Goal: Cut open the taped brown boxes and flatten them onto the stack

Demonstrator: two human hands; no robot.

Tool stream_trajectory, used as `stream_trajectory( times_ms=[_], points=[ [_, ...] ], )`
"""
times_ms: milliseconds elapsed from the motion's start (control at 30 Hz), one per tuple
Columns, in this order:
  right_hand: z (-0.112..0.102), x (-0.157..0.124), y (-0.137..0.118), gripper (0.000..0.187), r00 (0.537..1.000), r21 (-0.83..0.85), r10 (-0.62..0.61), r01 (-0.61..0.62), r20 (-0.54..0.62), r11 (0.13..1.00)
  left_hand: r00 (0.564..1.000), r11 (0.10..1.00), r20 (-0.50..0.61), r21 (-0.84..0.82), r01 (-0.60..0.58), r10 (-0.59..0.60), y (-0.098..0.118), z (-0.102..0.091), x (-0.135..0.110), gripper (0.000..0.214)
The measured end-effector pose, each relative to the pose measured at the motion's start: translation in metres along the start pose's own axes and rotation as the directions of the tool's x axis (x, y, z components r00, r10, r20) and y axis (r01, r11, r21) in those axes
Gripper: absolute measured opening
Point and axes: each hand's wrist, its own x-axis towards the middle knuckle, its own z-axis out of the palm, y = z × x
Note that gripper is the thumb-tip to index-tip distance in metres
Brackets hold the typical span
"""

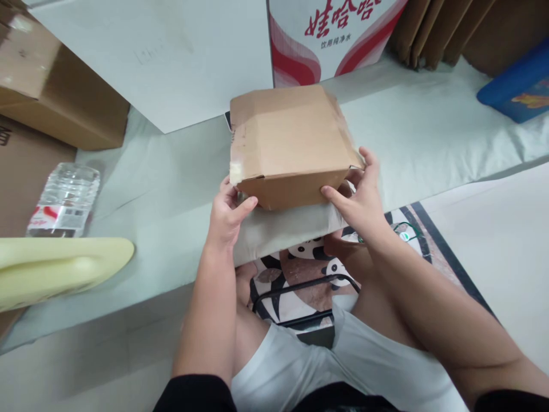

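A small brown cardboard box (287, 143) with a taped lid sits at the near edge of a pale grey-green tabletop (429, 137). My left hand (227, 214) grips its near left corner, thumb on the front face and fingers curled under the edge. My right hand (360, 197) holds the near right corner, with the index finger laid along the front face and the thumb up at the side flap. Both forearms reach up from my lap.
A clear plastic water bottle (64, 200) lies at the left, above a pale yellow plastic piece (55, 269). Large brown cartons (55, 86) fill the far left. A red-and-white printed carton (326, 34) stands behind the box. At the far right lies a blue bin (518, 86).
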Motion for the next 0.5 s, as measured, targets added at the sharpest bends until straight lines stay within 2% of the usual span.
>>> stream_trajectory(
  times_ms=[100,233,300,367,433,500],
  points=[
    [-0.001,0.002,0.008,0.1,0.999,0.015,-0.021,0.022,-0.035,1.0,0.996,0.994,-0.024,-0.072,0.082,-0.084,0.011,0.005,-0.002,0.044],
    [-0.006,0.004,0.011,0.101,0.994,-0.03,-0.079,0.077,-0.078,0.997,0.994,0.995,-0.042,0.0,0.101,-0.101,0.019,0.008,-0.005,0.04],
    [-0.01,0.004,0.007,0.091,0.994,-0.029,-0.058,0.055,-0.094,0.998,0.995,0.996,-0.067,0.035,0.082,-0.079,0.021,0.007,-0.006,0.041],
    [-0.012,0.003,0.002,0.07,0.994,-0.022,-0.017,0.014,-0.111,1.0,0.995,0.998,-0.087,0.04,0.057,-0.053,0.023,0.006,-0.007,0.044],
    [-0.013,0.003,-0.002,0.056,0.993,-0.01,0.009,-0.01,-0.122,1.0,0.995,0.999,-0.093,-0.007,0.046,-0.046,0.027,0.004,-0.009,0.048],
    [-0.013,0.004,-0.003,0.053,0.991,0.019,0.01,-0.007,-0.13,1.0,0.994,0.991,-0.081,-0.112,0.07,-0.079,0.031,0.002,-0.011,0.053]
  ],
)
